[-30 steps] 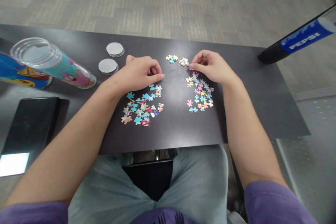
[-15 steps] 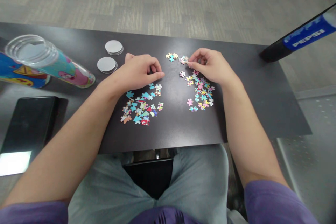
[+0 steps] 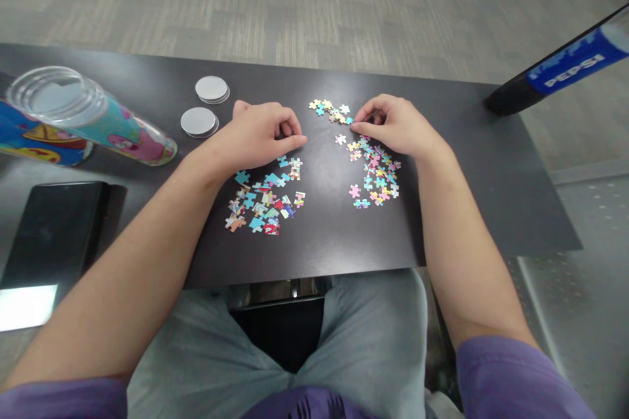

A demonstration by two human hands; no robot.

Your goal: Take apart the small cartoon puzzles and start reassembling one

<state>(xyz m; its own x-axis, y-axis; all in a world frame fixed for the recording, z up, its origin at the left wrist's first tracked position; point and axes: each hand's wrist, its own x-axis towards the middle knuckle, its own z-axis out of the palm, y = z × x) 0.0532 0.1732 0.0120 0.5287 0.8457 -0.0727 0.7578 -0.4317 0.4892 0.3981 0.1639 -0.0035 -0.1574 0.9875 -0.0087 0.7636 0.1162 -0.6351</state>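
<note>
Bordering the fingertips of the right hand (image 3: pixel 396 123), a small blue puzzle piece (image 3: pixel 349 121) lies just to their left, at the right-hand end of the far string of pieces (image 3: pixel 327 105). This string slants across the dark surface (image 3: pixel 327 236) from far left to near right, so that its near end points toward the right grip; no long axis can be made out on the blue piece itself. The right hand is clearly the nearer of the two. Its thumb and forefinger are almost together; whether they pinch the blue piece or merely touch it cannot be told. A lone pink-and-white piece (image 3: pixel 341 139) lies apart, left and near of the fingertips, with the right pile (image 3: pixel 380 173) on the near side of the hand. The left hand (image 3: pixel 260 134) is loosely curled beyond the left pile (image 3: pixel 265 198), a narrow gap between thumb and forefinger, with nothing visible in its grip.
</note>
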